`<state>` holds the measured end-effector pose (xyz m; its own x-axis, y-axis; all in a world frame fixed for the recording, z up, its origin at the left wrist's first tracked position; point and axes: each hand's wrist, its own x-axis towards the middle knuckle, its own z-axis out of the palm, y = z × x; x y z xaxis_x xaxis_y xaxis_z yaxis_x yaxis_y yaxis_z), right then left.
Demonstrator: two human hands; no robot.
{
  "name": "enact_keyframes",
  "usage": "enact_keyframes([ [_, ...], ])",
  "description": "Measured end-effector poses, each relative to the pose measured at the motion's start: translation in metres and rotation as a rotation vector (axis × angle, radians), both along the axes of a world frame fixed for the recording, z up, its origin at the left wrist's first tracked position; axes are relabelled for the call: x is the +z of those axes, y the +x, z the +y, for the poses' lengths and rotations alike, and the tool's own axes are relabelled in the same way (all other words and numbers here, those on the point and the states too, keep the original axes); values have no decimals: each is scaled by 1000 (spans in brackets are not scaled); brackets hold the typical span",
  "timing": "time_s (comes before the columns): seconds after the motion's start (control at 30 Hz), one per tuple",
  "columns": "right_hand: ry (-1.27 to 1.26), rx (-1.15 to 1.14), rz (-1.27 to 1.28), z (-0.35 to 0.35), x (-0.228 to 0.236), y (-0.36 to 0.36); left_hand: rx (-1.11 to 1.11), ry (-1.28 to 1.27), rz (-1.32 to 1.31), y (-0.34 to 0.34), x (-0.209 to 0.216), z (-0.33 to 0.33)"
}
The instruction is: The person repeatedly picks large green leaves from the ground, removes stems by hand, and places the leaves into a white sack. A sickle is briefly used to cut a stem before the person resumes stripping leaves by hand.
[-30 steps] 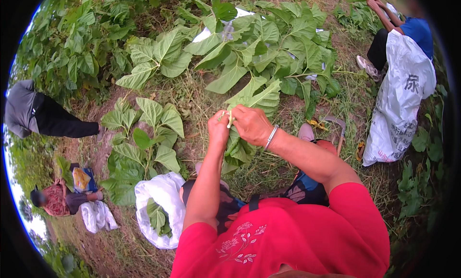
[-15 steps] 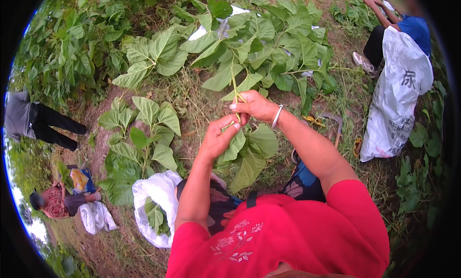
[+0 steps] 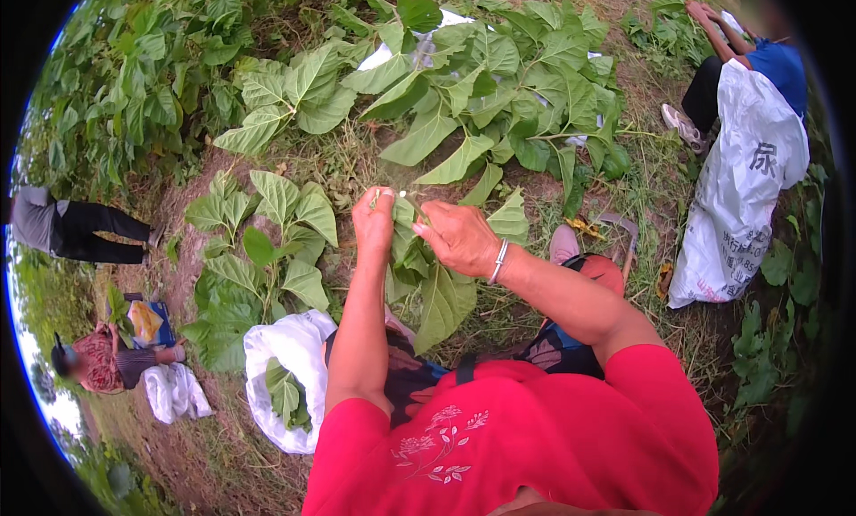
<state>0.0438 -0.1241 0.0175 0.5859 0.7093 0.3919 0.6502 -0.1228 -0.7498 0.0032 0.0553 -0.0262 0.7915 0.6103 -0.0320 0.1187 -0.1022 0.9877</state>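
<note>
My left hand (image 3: 374, 220) is closed in front of me, with a bit of green stem (image 3: 375, 198) showing at its thumb. Just to its right, my right hand (image 3: 459, 237), with a silvery bangle (image 3: 499, 262) at the wrist, grips a leafy stem whose pale broken end points up between the hands. Broad green leaves (image 3: 446, 306) hang below the hands; which hand bears each leaf is partly hidden. A heap of cut leafy branches (image 3: 526, 88) lies on the ground beyond. At my lower left stands an open white sack (image 3: 259, 373) with leaves inside.
More leafy branches (image 3: 267, 239) lie left of my hands. A sickle (image 3: 629, 244) rests on the grass to the right. Farther right, a person in blue (image 3: 776, 70) sits behind a white woven sack (image 3: 731, 195). Two other people (image 3: 94, 351) are at the left, near tall green plants (image 3: 134, 79).
The upright stem that both hands pinched has been snapped. My hands have moved slightly apart, the left upward and leftward, the right downward, and the hanging leaves have swung left.
</note>
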Motion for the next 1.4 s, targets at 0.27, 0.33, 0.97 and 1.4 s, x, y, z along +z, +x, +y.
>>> enact_keyframes([
  [0.27,156,-128,376,-4,1,40,247,1,-277,-54,55,47],
  [0.33,175,-125,337,-3,-1,37,331,30,-355,-95,77,71],
  [0.97,-70,-119,211,15,-15,40,480,316,922,-461,-162,114],
  [1.4,366,-48,936,5,-9,65,419,548,1108,-446,-87,130],
])
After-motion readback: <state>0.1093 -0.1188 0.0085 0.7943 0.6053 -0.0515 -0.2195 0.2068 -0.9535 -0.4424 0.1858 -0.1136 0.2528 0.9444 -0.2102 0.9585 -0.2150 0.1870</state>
